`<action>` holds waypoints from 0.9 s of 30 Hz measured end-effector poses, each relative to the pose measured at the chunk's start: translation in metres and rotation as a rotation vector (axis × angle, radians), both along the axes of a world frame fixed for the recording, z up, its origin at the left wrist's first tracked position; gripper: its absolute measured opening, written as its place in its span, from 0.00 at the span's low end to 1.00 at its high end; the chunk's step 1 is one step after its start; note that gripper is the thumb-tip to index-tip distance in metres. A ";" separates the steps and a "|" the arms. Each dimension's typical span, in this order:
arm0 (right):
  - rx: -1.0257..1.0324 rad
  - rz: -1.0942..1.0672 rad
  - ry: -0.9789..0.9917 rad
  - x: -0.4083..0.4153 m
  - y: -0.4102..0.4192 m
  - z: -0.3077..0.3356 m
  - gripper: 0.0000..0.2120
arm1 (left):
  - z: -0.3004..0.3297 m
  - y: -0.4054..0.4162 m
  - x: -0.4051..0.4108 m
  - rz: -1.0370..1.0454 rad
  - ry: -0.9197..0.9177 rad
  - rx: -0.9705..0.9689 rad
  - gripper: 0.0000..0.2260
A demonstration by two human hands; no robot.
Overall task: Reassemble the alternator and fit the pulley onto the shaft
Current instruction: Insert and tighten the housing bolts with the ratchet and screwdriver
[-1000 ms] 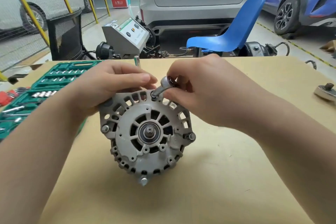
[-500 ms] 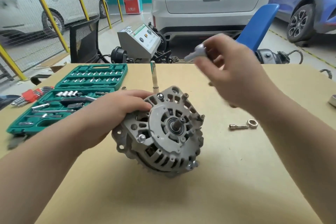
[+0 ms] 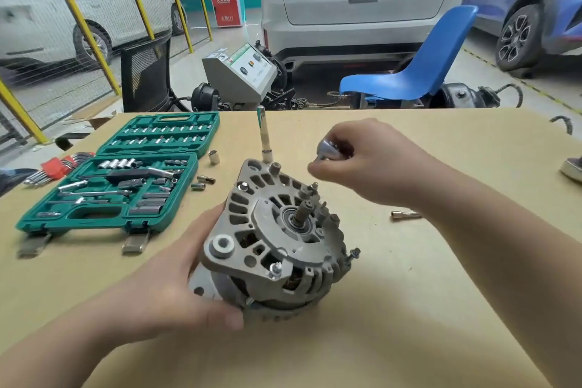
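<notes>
A green socket case [image 3: 119, 173] lies open at the left of the table [image 3: 409, 309], likely so tools are within reach. Beside it, the left hand [image 3: 176, 287] cups the alternator [image 3: 277, 239], fingers wrapped around its lower left housing, tilting it so the bare shaft [image 3: 304, 211] points up and right; no pulley is visible on it. This grip appears meant to steady the body. Above right, the right hand [image 3: 365, 157] has its fingers curled around a small ratchet [image 3: 329, 149], hovering near an upper housing bolt [image 3: 311, 187], probably to tighten it.
</notes>
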State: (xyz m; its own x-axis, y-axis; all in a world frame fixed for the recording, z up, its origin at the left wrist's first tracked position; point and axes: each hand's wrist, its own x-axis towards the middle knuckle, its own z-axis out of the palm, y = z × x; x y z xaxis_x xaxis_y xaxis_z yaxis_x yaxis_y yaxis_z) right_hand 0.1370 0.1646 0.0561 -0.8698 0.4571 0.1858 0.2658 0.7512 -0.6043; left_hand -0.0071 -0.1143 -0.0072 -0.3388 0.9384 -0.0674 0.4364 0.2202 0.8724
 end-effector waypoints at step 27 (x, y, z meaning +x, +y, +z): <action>-0.266 -0.047 -0.199 -0.001 0.039 -0.007 0.20 | -0.007 0.078 0.003 -0.048 -0.186 0.202 0.48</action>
